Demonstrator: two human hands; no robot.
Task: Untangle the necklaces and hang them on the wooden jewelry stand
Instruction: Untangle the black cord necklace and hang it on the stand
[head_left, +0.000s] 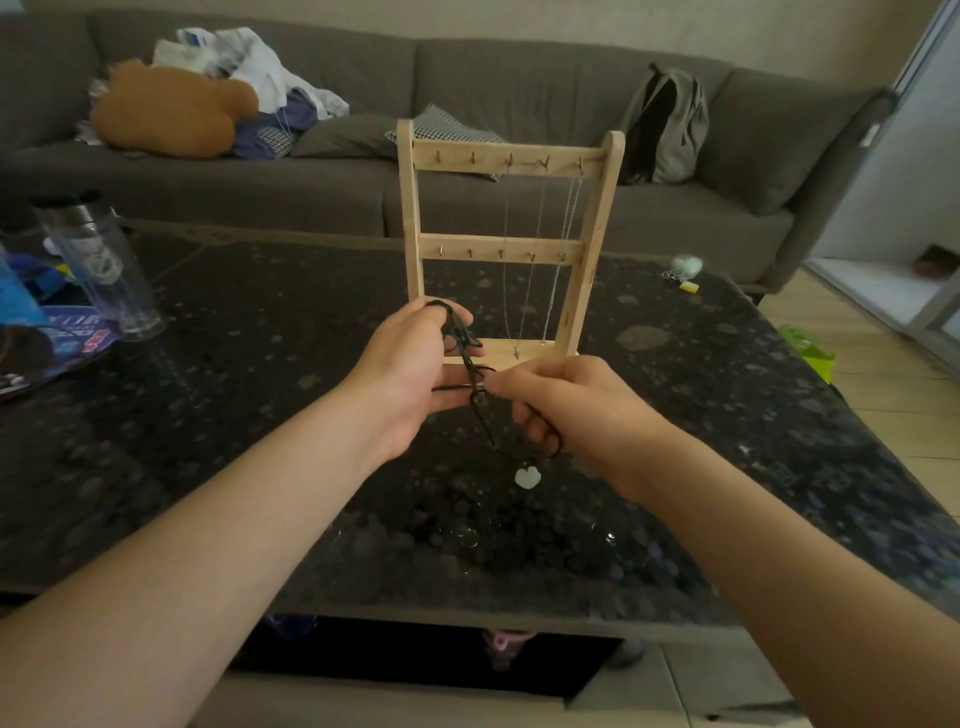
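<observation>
The person holds a black cord necklace with a pale green pendant (528, 477) in the air above the dark speckled stone table (727, 415), just near of the light wooden jewelry stand (506, 244). I think the knot should be loosened gently, cord pulled apart slowly, not tugged, so the pendant does not swing into the thin silver chains (540, 260) hanging at the stand's right side. The left hand (410, 364) pinches the tangled loops, fingers closed. The right hand (566, 405) grips the cord lower, fingers curled. Both forearms reach forward, wrists turned inward.
</observation>
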